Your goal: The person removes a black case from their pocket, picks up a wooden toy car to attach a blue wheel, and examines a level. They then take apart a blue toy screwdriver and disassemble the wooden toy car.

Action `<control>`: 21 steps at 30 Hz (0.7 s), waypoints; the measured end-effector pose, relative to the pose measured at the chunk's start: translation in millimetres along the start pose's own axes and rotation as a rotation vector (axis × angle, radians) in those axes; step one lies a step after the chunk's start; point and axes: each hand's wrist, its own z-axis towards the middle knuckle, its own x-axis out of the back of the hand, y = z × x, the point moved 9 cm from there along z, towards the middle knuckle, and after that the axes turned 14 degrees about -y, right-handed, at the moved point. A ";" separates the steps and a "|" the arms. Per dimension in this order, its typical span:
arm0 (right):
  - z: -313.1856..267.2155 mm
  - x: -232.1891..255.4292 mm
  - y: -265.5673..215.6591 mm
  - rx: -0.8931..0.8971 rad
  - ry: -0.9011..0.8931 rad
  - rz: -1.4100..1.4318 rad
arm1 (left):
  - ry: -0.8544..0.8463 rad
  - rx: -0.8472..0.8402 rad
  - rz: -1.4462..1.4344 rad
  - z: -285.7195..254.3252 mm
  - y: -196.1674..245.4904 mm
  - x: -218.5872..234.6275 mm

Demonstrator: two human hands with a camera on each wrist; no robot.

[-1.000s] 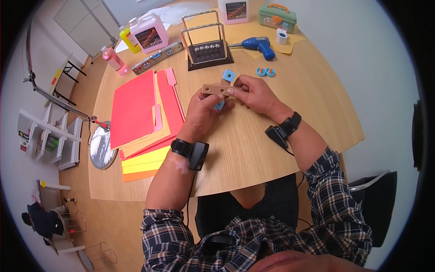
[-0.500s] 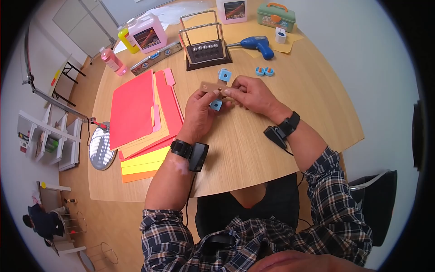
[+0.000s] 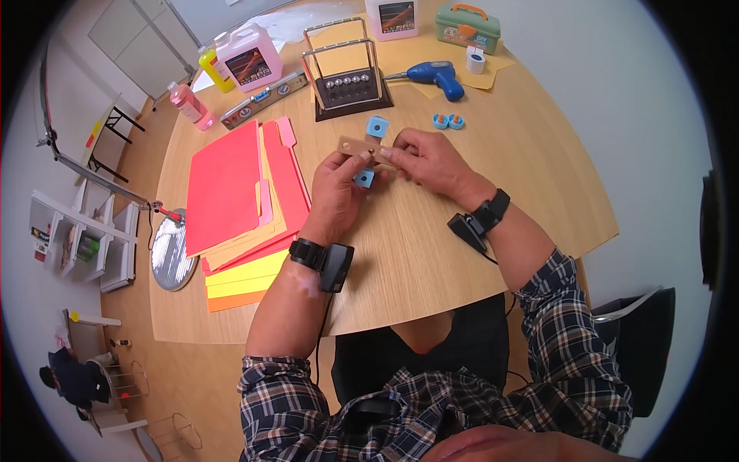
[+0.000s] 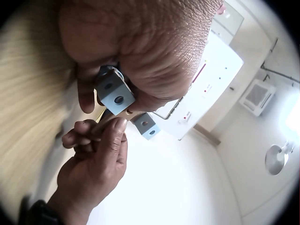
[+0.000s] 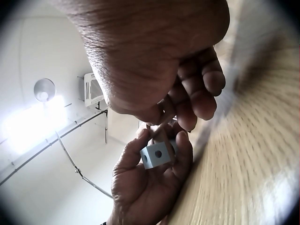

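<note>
Above the table, both hands hold a small assembly of a flat wooden strip with holes (image 3: 355, 146) and blue blocks. One blue block (image 3: 376, 127) sticks out beyond the strip, the other (image 3: 364, 179) is by the left palm. The left hand (image 3: 336, 192) grips the strip's middle, thumb on top. The right hand (image 3: 440, 163) pinches its right end between thumb and fingers. In the left wrist view two blue blocks with round holes (image 4: 118, 99) show beside the left hand (image 4: 136, 47). A blue block (image 5: 156, 155) lies against the left fingers in the right wrist view.
Red and yellow folders (image 3: 227, 185) lie left of the hands. Behind stand a Newton's cradle (image 3: 350, 88), a spirit level (image 3: 264, 98), a blue drill (image 3: 437, 78), pink jugs (image 3: 250, 61) and a green toolbox (image 3: 467, 29). Small blue pieces (image 3: 448, 121) sit right of the hands.
The assembly has shifted slightly left and tilted, its wooden strip now sloping down to the right. Both hands have kept their grip, the left moving slightly left.
</note>
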 end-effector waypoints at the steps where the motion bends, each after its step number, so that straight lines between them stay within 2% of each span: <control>1: 0.9 3.3 3.2 -0.001 0.001 0.000 | 0.024 -0.022 0.010 0.0 2.0 2.2; 3: -1.3 27.8 -4.9 0.127 0.135 -0.200 | 0.049 -0.033 0.019 -0.4 7.3 7.8; 4: -3.5 38.1 -2.5 0.125 0.137 -0.205 | 0.076 -0.047 0.027 -1.5 11.2 12.9; 6: -18.3 77.0 -4.5 0.150 0.315 -0.181 | 0.107 -0.073 0.024 -1.3 16.8 24.3; 7: -19.4 87.4 -2.6 0.149 0.318 -0.191 | 0.140 -0.098 0.029 -1.1 19.4 31.1; 9: -29.0 118.8 13.2 0.102 0.502 -0.168 | 0.138 -0.110 0.005 0.8 20.0 30.0; 11: -30.7 128.3 26.1 0.095 0.502 -0.161 | 0.137 -0.077 0.002 1.8 18.3 28.4; 12: -30.7 128.5 30.3 0.064 0.495 -0.247 | 0.137 -0.079 0.002 1.9 18.5 28.1; 14: -30.4 126.9 37.9 0.036 0.480 -0.333 | 0.059 -0.060 0.004 3.8 15.4 21.9; 16: -29.3 123.8 55.9 -0.100 0.422 -0.328 | 0.050 -0.053 -0.008 3.8 14.2 22.9; 21: -23.1 122.6 61.8 -0.070 0.377 -0.456 | 0.027 -0.030 -0.033 4.4 12.8 18.2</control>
